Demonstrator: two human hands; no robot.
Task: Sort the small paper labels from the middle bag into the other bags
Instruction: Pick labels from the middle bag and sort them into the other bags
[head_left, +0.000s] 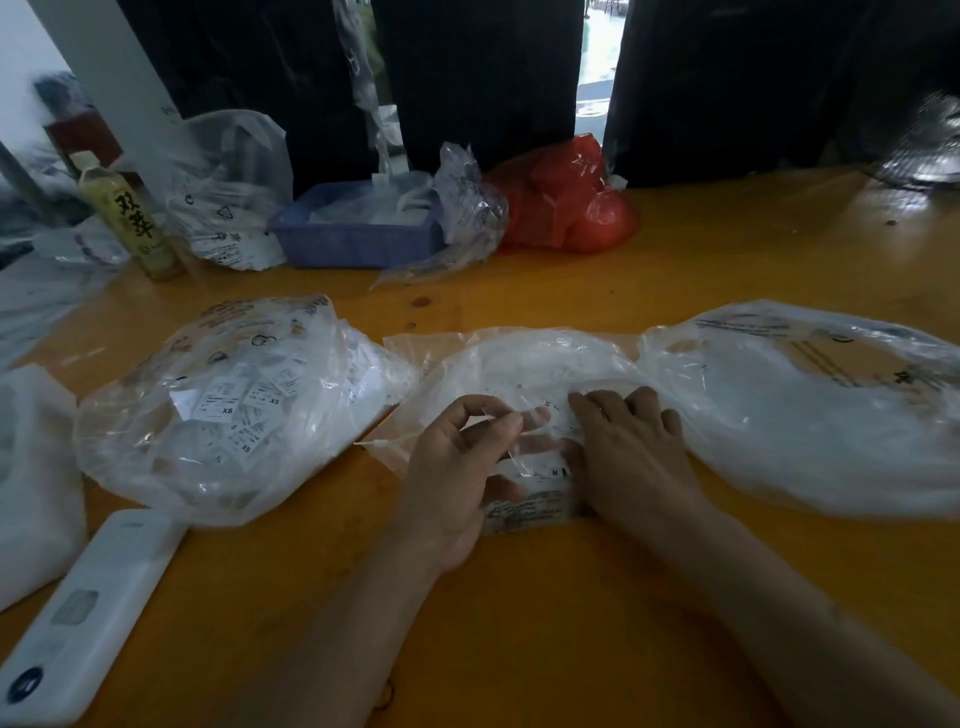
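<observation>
White remote (88, 608) near table (545, 623) left edge, partly cut off. Left hand (457, 467) pinches middle bag (519, 374) film; right hand (623, 447) flat on it, fingers straight. Left bag (234, 405), right bag (810, 410) flank, touching. Labels (558, 472) blurred. Blue tray (353, 239) far edge.

Middle bag (519, 364) between left bag (234, 410) and right bag (810, 410) — tray (353, 239) behind.

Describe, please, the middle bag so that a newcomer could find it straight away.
On the orange table, three clear plastic bags lie in a row nearest the person. The middle bag is the flattest of them. Unlike the left bag and right bag, it has both hands at it.
</observation>
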